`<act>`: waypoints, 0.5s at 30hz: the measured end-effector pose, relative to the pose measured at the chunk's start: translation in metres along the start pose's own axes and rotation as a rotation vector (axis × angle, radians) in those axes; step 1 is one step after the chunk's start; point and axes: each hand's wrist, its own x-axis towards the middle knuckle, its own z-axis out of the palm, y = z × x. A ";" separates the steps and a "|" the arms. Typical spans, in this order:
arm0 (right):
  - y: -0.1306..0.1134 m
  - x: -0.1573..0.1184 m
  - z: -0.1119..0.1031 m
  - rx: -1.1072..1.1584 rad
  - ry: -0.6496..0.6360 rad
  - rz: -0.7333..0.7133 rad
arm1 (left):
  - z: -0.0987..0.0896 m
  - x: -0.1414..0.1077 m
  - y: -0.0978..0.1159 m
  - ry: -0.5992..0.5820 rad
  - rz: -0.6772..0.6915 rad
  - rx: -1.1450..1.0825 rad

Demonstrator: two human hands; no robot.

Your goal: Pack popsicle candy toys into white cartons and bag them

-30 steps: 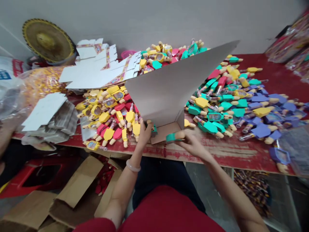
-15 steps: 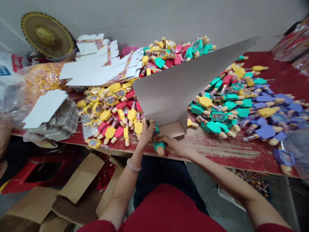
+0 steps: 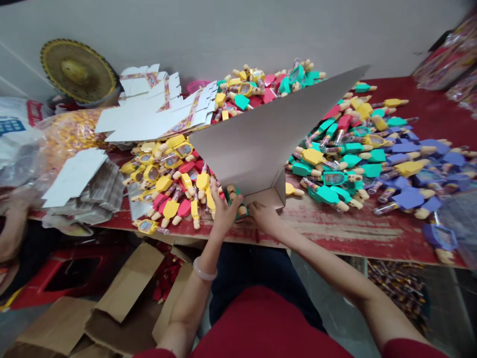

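Note:
An open cardboard box (image 3: pixel 274 196), grey-white inside with its tall lid flap raised, stands at the table's front edge. Its left end holds green candy toys (image 3: pixel 242 211) with rounded beige ends. My left hand (image 3: pixel 224 213) is closed around the box's left side, its thumb over the toys. From the front, my right hand (image 3: pixel 264 218) reaches in over the low edge, fingers bent against the nearest green toy; its fingertips are partly hidden. Loose yellow and red candy toys (image 3: pixel 170 209) lie just left of my left hand.
Green toys (image 3: pixel 333 178) and purple toys (image 3: pixel 410 201) are heaped to the right on the red table (image 3: pixel 335 231). Flat white cartons (image 3: pixel 137 119) and a folded stack (image 3: pixel 74 174) lie left. Below are open brown cartons (image 3: pixel 126 278). Another person's arm (image 3: pixel 15 228) shows at far left.
The green toy at my right hand has moved from the front edge into the box's left end. Both hands have shifted slightly, and the raised flap has tilted left.

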 end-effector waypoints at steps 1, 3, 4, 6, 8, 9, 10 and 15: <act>0.003 -0.004 -0.007 -0.014 0.022 0.038 | 0.001 -0.005 0.000 0.011 0.012 0.027; 0.022 -0.013 -0.022 0.040 0.124 0.167 | 0.004 -0.013 -0.003 0.001 -0.002 0.054; 0.038 -0.015 -0.029 0.055 0.215 0.278 | 0.006 -0.015 -0.006 -0.011 -0.028 0.045; 0.073 -0.014 -0.038 -0.014 0.393 0.522 | 0.009 -0.015 -0.012 -0.024 -0.083 0.016; 0.103 -0.007 -0.038 -0.161 0.419 0.633 | 0.011 -0.013 -0.015 -0.012 -0.107 0.024; 0.115 -0.004 -0.037 -0.214 0.357 0.612 | 0.011 -0.012 -0.016 0.001 -0.106 0.042; 0.123 -0.002 -0.036 -0.234 0.270 0.562 | 0.010 -0.012 -0.017 0.012 -0.106 0.055; 0.137 -0.065 -0.058 0.063 0.238 0.523 | 0.004 -0.016 -0.012 -0.016 -0.104 -0.039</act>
